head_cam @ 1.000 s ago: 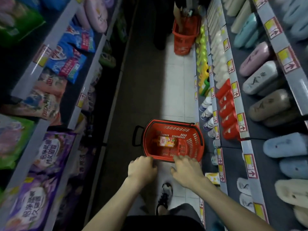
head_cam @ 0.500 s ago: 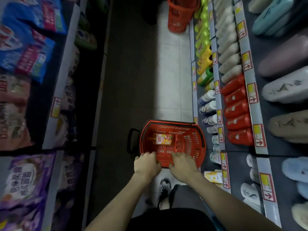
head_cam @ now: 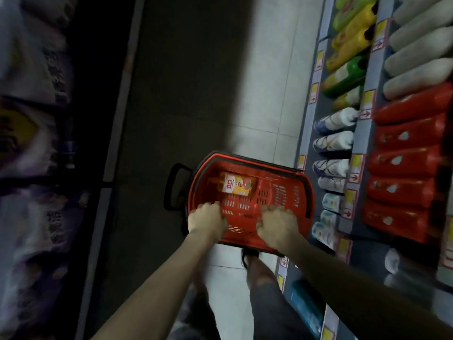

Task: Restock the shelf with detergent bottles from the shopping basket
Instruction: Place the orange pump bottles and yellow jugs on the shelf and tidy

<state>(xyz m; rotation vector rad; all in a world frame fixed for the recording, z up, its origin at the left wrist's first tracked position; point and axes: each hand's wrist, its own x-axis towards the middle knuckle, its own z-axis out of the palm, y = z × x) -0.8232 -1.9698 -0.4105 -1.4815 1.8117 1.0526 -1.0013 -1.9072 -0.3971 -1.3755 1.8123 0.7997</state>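
My left hand (head_cam: 207, 220) and right hand (head_cam: 277, 225) are curled over the near side of the red basket (head_cam: 282, 177), lower centre; grip unclear. One orange detergent bottle (head_cam: 235, 185) lies flat inside, far-left corner. Shelf (head_cam: 355, 168) is at right.

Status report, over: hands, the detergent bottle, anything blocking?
Near rim of basket: left hand, right hand, fingers curled, grip unclear. One orange bottle lying inside, untouched. Nothing over it.

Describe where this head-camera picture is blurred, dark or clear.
Head view: the packets on the left are smeared by motion blur; the floor beside them lies in deep shadow; the orange bottle in the red basket is fairly readable.
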